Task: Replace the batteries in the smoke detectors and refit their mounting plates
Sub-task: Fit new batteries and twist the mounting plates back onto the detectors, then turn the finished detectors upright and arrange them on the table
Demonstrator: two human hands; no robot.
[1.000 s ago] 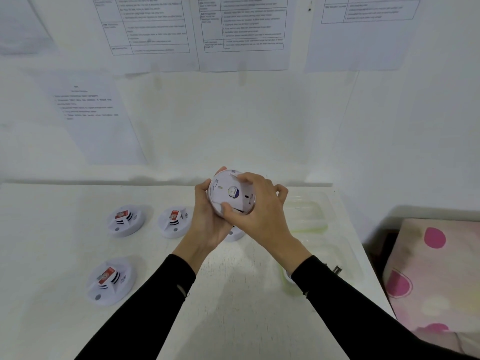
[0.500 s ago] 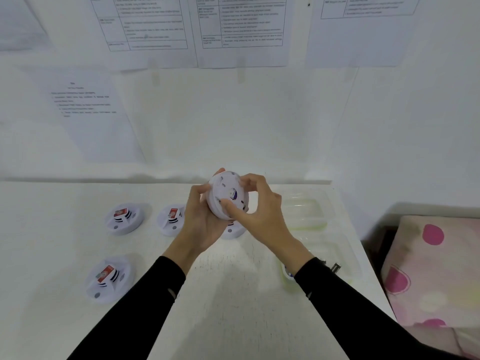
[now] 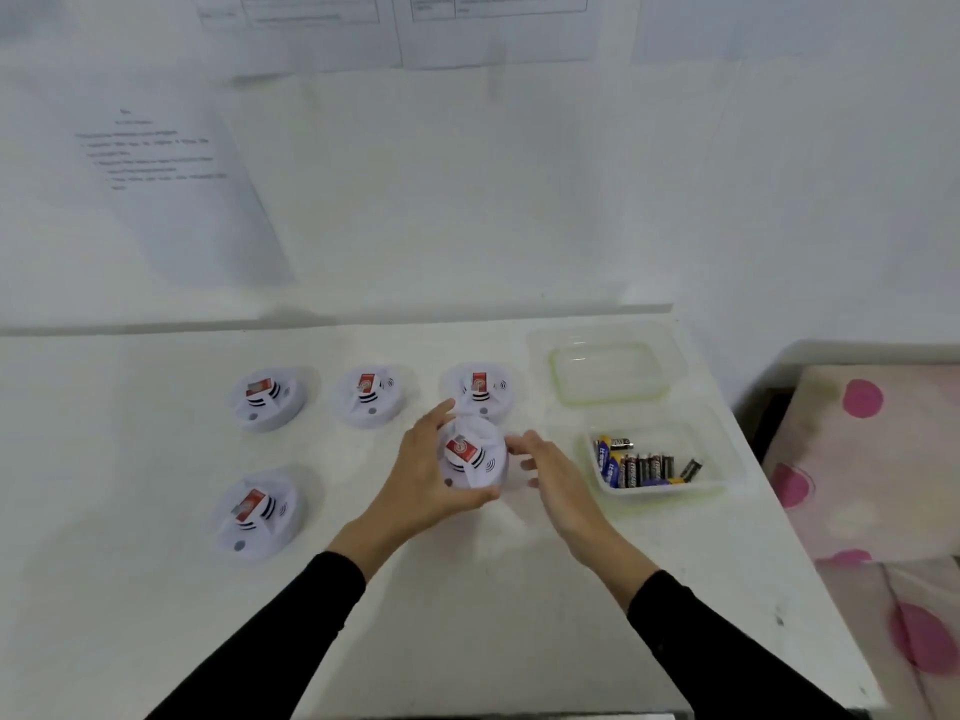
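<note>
A person in black sleeves stands at a white surface (image 3: 156, 459). The left hand (image 3: 426, 475) has its grip curled round a round white smoke detector with a red label (image 3: 475, 457), face up, in front of four matching detectors (image 3: 370, 394). The right hand (image 3: 556, 475) is just beside it, grip wide, fingers loose and blurred. A clear plastic tub (image 3: 654, 493) of batteries (image 3: 641, 467) sits to the right.
</note>
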